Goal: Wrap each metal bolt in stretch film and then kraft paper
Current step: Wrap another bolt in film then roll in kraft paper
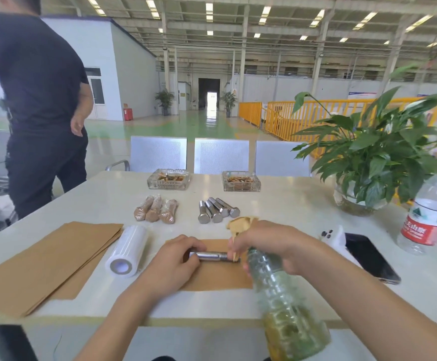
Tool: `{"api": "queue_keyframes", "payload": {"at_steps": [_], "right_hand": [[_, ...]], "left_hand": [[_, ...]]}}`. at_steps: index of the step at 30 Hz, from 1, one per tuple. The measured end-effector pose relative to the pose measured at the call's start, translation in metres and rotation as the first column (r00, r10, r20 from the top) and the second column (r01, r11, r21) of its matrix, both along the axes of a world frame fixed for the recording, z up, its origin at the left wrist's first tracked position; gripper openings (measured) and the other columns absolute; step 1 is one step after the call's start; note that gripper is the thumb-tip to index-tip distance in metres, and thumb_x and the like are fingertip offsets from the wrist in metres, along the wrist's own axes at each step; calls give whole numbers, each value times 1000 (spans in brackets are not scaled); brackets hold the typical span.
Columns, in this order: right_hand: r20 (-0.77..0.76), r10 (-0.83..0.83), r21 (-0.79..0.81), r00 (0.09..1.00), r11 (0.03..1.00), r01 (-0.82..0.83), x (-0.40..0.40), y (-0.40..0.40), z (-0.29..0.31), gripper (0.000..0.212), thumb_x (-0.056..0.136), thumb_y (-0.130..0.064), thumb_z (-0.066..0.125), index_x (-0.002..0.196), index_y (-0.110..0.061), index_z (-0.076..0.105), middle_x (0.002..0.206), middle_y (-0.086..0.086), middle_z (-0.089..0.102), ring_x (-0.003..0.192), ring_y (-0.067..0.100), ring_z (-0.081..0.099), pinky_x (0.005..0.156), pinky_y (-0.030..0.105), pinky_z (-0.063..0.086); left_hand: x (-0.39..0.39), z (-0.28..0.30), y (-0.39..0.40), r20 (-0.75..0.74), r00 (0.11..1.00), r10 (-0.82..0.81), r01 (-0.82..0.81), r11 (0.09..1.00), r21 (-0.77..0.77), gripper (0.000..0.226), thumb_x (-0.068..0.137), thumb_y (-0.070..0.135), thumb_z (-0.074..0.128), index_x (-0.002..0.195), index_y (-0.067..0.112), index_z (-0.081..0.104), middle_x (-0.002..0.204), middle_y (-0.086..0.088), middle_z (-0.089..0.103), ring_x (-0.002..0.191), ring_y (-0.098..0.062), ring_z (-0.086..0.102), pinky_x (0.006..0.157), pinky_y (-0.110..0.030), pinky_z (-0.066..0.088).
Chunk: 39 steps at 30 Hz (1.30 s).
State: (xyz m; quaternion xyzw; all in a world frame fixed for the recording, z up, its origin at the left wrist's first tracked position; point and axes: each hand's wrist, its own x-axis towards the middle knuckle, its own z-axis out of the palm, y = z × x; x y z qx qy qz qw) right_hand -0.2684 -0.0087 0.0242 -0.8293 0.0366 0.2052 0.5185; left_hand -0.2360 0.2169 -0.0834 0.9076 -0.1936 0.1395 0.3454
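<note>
The left hand (175, 256) grips the head end of a bare metal bolt (212, 255) lying on a kraft paper sheet (217, 278). The right hand (266, 243) clasps a spray bottle (282, 303), nozzle at the threads. This looks like pre-wrap oiling; next, probably, comes reaching for the stretch film roll (126, 252).

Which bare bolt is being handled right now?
The bolt lying on the kraft sheet, held by the left hand; the other four sit untouched behind.

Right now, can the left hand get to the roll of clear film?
Probably yes. The stretch film roll lies just left of the left hand with nothing between them, but that hand grips the bolt and would have to let go first.
</note>
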Motion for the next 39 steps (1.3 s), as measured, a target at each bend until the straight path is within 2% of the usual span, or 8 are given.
{"api": "queue_keyframes", "payload": {"at_steps": [5, 11, 14, 18, 22, 29, 33, 39], "right_hand": [[-124, 76, -113, 989, 989, -90, -16, 13, -3, 12, 93, -11, 63, 93, -1, 70, 56, 10, 59, 44, 18, 58, 48, 23, 52], [26, 5, -286, 1000, 958, 2, -24, 26, -13, 18, 74, -8, 64, 56, -6, 68, 61, 11, 63, 66, 28, 56, 67, 34, 46], [-15, 18, -292, 1000, 956, -22, -27, 26, -12, 26, 73, -14, 69, 47, -9, 67, 57, 7, 66, 63, 23, 56, 64, 32, 46], [27, -20, -271, 999, 962, 27, -29, 27, -19, 6, 70, -9, 65, 64, -7, 65, 54, 9, 65, 60, 24, 57, 62, 30, 46], [51, -29, -205, 998, 978, 39, -35, 32, -23, 30, 72, -15, 71, 99, -8, 59, 52, 6, 64, 64, 24, 64, 66, 32, 48], [329, -173, -151, 929, 961, 232, -61, 39, -57, 11, 81, -25, 61, 87, -17, 57, 54, -1, 68, 46, 14, 65, 47, 20, 43], [439, -180, -173, 880, 944, 280, -73, 48, -77, 15, 86, -36, 60, 91, -21, 61, 88, 4, 72, 79, 27, 74, 73, 35, 59], [421, -195, -212, 886, 928, 306, -78, 46, -75, 22, 82, -37, 59, 96, -20, 65, 83, 5, 75, 84, 24, 72, 78, 35, 58]], "left_hand": [[-1, 3, -2, -16, 999, 35, -35, 999, -4, 26, 95, 8, 58, 107, 25, 73, 102, 1, 67, 92, -7, 58, 78, -8, 36], [0, 3, -4, -25, 999, 46, -46, 999, -18, 26, 95, 9, 57, 106, 25, 74, 103, 3, 67, 94, -7, 59, 78, -8, 36], [1, 1, -3, -29, 999, 40, -41, 999, -32, 26, 95, 11, 56, 105, 27, 74, 103, 6, 67, 94, -3, 58, 79, -6, 36], [2, 0, -3, -34, 999, 38, -39, 999, -30, 26, 95, 13, 55, 104, 30, 73, 100, 11, 66, 92, 1, 57, 78, -7, 35], [3, -1, -2, -37, 999, 34, -35, 999, -32, 27, 95, 14, 55, 104, 30, 74, 101, 10, 66, 93, 0, 57, 79, -7, 36], [6, -3, -4, -32, 999, 39, -41, 998, -53, 26, 95, 13, 56, 103, 30, 74, 101, 11, 66, 92, 1, 57, 79, -5, 35], [6, -3, -4, -27, 999, 39, -41, 998, -48, 26, 96, 14, 55, 102, 31, 73, 100, 12, 66, 91, 3, 57, 79, -6, 35], [6, -3, -6, -21, 999, 41, -42, 998, -50, 26, 96, 14, 56, 103, 31, 74, 101, 11, 67, 92, 3, 57, 79, -5, 35]]}}
